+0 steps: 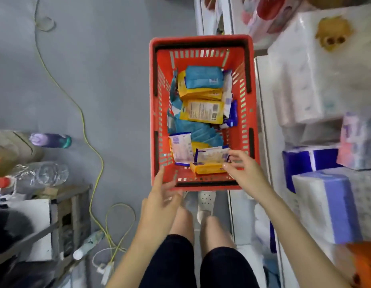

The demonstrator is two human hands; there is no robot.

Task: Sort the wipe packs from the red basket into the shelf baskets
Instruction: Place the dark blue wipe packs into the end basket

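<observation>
The red basket (157,113) stands on the grey floor ahead of my knees. Several wipe packs lie in it: a teal pack (203,76) at the far end, yellow packs (202,111) in the middle, white-and-blue packs (180,148) and a small yellow pack (207,167) at the near end. My right hand (246,170) reaches into the near right corner, fingers spread and touching the small yellow pack and the white pack (211,155) above it. My left hand (161,196) hovers open at the basket's near left rim, holding nothing.
White shelving with wrapped tissue bundles (317,75) and blue-and-white packs (326,204) fills the right side. A yellow cable (82,119) snakes across the floor at left. Bottles (51,140) and a crate (72,217) sit at the lower left. No shelf baskets are in view.
</observation>
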